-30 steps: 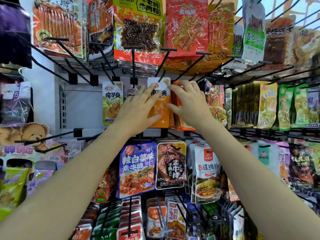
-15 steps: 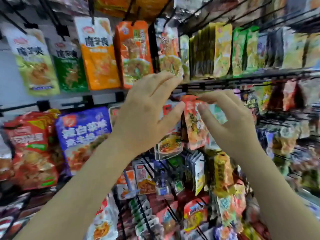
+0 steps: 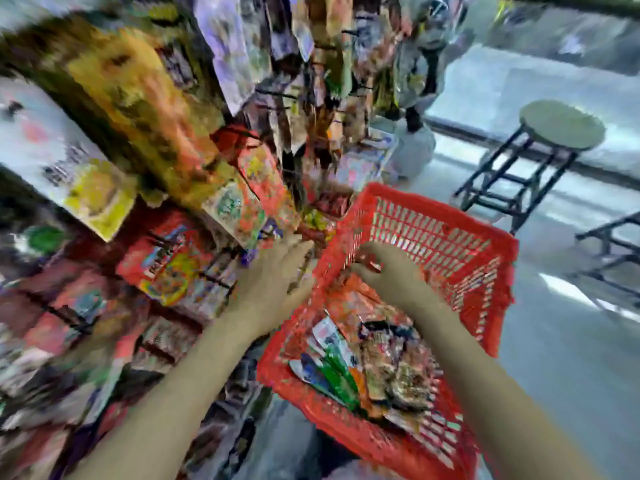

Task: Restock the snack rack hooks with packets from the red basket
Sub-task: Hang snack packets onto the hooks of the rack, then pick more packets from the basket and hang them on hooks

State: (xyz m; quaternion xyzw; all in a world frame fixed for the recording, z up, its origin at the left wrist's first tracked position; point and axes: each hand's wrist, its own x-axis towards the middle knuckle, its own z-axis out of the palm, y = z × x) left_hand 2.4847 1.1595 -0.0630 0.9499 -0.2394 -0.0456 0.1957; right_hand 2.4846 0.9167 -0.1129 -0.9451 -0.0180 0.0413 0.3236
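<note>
A round-topped stool [image 3: 540, 157] on a dark cross-braced frame stands on the pale floor [image 3: 554, 358], upper right. Part of a 2nd dark frame [image 3: 613, 247] shows at the right edge.

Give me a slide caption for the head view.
Right hand reaches into red basket of packets.

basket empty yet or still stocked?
Still stocked: a pile of packets lies in the red basket, and the right hand reaches in.
</note>
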